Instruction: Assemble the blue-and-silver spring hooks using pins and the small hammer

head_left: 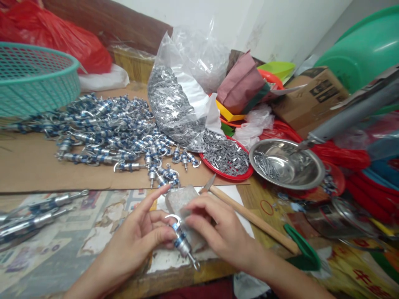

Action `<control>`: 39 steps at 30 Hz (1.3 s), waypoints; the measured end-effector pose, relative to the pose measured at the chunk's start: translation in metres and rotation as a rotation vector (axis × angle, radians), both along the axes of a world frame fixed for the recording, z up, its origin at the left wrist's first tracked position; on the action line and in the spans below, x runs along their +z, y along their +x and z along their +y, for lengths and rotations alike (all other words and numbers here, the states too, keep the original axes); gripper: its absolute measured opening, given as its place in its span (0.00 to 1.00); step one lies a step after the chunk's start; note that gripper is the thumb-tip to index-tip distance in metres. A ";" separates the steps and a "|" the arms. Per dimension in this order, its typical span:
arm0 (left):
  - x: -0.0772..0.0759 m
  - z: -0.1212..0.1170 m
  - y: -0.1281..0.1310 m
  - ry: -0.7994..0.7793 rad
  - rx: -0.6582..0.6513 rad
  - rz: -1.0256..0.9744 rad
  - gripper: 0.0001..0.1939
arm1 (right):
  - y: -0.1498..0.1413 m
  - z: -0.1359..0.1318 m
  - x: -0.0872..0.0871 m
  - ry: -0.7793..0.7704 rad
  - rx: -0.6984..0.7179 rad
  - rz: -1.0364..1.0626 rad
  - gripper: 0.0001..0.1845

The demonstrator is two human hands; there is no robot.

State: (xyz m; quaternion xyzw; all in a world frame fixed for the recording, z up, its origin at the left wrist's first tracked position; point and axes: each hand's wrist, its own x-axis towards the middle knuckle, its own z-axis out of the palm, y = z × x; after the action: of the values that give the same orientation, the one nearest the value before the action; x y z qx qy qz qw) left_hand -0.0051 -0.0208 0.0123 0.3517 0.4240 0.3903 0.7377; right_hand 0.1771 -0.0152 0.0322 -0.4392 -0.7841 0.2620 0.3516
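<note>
My left hand (pixel 149 232) pinches a small silver-and-blue metal fitting (pixel 181 241) between thumb and fingers, its index finger stretched out. The fitting has a curved hook at its upper end and a small ring at its lower end. Just to its right, my right hand (pixel 218 226) has its thumb and fingertips pressed together, and what they hold, if anything, is hidden. Beneath both hands lies a grey stone block (pixel 183 199), partly covered by the right fingers. A hammer (pixel 249 216) with a wooden handle rests to the right of the block.
Many similar fittings (pixel 106 124) are heaped on cardboard (pixel 37 166). Behind stand a plastic bag of small metal pieces (pixel 174 104), a red plate (pixel 229 158) of such pieces and a steel bowl (pixel 288 162) holding pins. A grey metal bar (pixel 352 112) juts in over the bowl.
</note>
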 end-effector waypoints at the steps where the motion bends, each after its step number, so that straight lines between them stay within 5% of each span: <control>1: -0.001 0.000 0.000 0.001 0.000 0.004 0.41 | 0.009 0.000 0.001 0.041 -0.090 0.049 0.04; 4: -0.002 0.000 -0.001 -0.005 0.013 0.013 0.40 | 0.047 0.000 -0.005 0.110 -0.336 -0.120 0.06; 7: -0.001 -0.001 -0.001 -0.031 0.027 0.016 0.39 | 0.082 -0.002 -0.023 0.032 -0.340 -0.579 0.11; 9: 0.000 -0.001 0.000 -0.045 0.038 0.024 0.40 | 0.094 -0.007 -0.033 -0.009 -0.333 -0.686 0.11; 14: 0.001 -0.001 0.002 -0.044 0.070 0.030 0.40 | 0.084 -0.026 -0.016 0.139 -0.279 -0.440 0.10; 18: 0.002 -0.002 0.002 -0.036 0.080 0.052 0.41 | 0.072 -0.043 0.016 0.241 -0.058 -0.423 0.24; 22: 0.003 -0.003 0.003 -0.021 0.082 0.060 0.39 | 0.069 -0.051 0.025 0.272 0.058 -0.476 0.31; 29: 0.004 -0.003 0.004 -0.015 0.119 0.072 0.38 | 0.059 -0.054 0.023 0.338 0.031 -0.519 0.28; 33: 0.004 -0.005 0.005 -0.011 0.135 0.101 0.35 | 0.062 -0.046 0.009 0.208 -0.044 -0.445 0.25; 36: 0.000 -0.007 0.003 0.044 0.147 0.251 0.22 | 0.074 -0.028 -0.013 0.069 -0.233 -0.320 0.20; 39: -0.006 -0.008 -0.001 0.160 0.093 0.509 0.09 | 0.083 -0.006 -0.028 -0.054 -0.256 -0.376 0.17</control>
State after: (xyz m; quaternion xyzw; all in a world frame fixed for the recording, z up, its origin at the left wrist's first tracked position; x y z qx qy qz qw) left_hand -0.0060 -0.0283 0.0061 0.4759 0.5792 0.3549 0.5586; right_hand 0.2606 -0.0212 0.0046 -0.5854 -0.7665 0.1498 0.2176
